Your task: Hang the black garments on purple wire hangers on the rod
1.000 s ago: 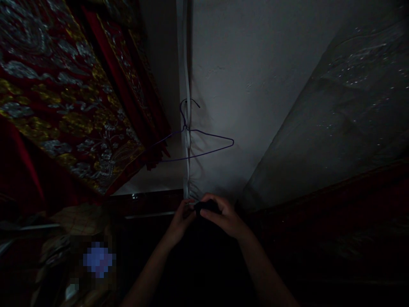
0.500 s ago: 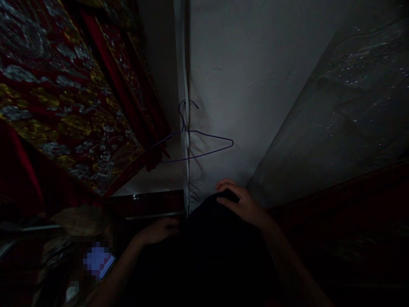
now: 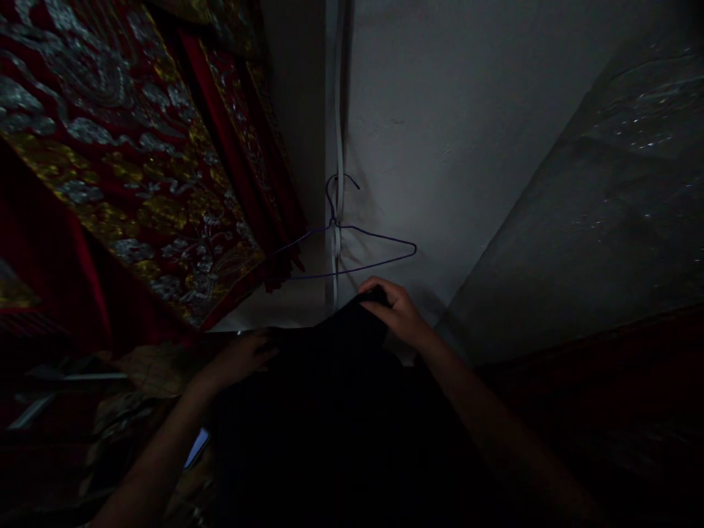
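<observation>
A black cloth garment point(image 3: 324, 396) spreads between my hands; its exact kind is lost in the dark. My right hand point(image 3: 393, 308) pinches its upper right corner, thumb in front and fingers behind. At the upper left edge, my left hand point(image 3: 245, 359) is closed on the same cloth, its fingertips partly hidden in shadow. Just above the cloth, a thin purple wire hanger point(image 3: 379, 235) hangs with nothing on it. Its hook is by a pale cord point(image 3: 339, 132) running down the wall.
Red cloth embroidered in gold and silver point(image 3: 148, 147) hangs at the left. A grey wall point(image 3: 429, 132) stands ahead, with a clear plastic sheet point(image 3: 621, 191) to its right. Low at the left, a lit phone screen point(image 3: 196, 447) shows among dim clutter.
Both hands have risen, lifting the black garment toward the hanger. My left hand has shifted left, so the cloth's top edge is stretched wider. The view has turned slightly left.
</observation>
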`<state>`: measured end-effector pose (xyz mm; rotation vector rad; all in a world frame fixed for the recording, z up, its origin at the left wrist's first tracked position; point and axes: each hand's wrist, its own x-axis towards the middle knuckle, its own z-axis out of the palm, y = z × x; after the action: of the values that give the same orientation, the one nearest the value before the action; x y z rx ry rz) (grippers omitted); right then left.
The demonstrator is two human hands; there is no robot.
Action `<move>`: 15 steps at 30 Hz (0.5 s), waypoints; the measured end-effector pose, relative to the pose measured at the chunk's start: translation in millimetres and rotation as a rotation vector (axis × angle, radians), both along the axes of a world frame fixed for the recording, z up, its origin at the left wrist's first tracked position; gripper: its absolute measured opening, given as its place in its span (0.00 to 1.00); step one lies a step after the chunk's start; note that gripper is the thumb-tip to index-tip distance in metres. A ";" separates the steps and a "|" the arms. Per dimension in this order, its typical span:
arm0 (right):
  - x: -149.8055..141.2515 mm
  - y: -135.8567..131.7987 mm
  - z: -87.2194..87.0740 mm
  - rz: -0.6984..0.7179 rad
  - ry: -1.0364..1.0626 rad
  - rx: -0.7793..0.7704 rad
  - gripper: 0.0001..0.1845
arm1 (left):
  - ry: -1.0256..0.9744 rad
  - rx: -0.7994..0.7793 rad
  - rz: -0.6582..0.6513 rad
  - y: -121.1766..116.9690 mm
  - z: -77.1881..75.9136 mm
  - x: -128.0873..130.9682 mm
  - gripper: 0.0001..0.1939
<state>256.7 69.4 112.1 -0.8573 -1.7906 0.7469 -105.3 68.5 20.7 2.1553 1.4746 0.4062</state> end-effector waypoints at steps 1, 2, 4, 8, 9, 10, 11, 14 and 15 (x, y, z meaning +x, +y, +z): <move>-4.0 11.0 -2.4 -0.006 0.029 -0.007 0.08 | -0.011 0.044 0.044 6.8 0.8 -4.8 0.24; -6.3 23.7 -6.7 -0.031 0.049 -0.012 0.11 | -0.021 0.082 0.084 13.4 1.8 -9.8 0.26; -6.1 50.9 -18.6 -0.115 0.051 -0.024 0.17 | -0.039 0.144 0.150 23.9 4.6 -18.4 0.28; 2.6 86.0 -37.7 -0.225 -0.079 -0.038 0.13 | -0.004 0.236 0.100 29.2 14.5 -19.4 0.25; 5.4 88.0 -39.1 -0.242 -0.118 -0.038 0.13 | 0.011 0.261 0.079 27.8 18.6 -16.2 0.24; 8.6 87.6 -38.9 -0.264 -0.149 -0.035 0.15 | 0.011 0.280 0.067 26.0 23.6 -12.3 0.23; 12.5 85.4 -37.4 -0.288 -0.170 -0.033 0.18 | -0.008 0.299 0.065 24.0 29.7 -8.2 0.23; 28.5 72.3 -26.5 -0.331 -0.167 -0.033 0.22 | -0.121 0.376 0.075 18.9 54.0 3.4 0.21; 34.4 67.2 -21.9 -0.331 -0.157 -0.042 0.22 | -0.162 0.402 0.070 17.6 63.8 7.1 0.20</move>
<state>291.1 136.6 90.2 -1.2326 -1.7135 0.5139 -98.2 86.1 84.5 2.3060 1.4760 0.9491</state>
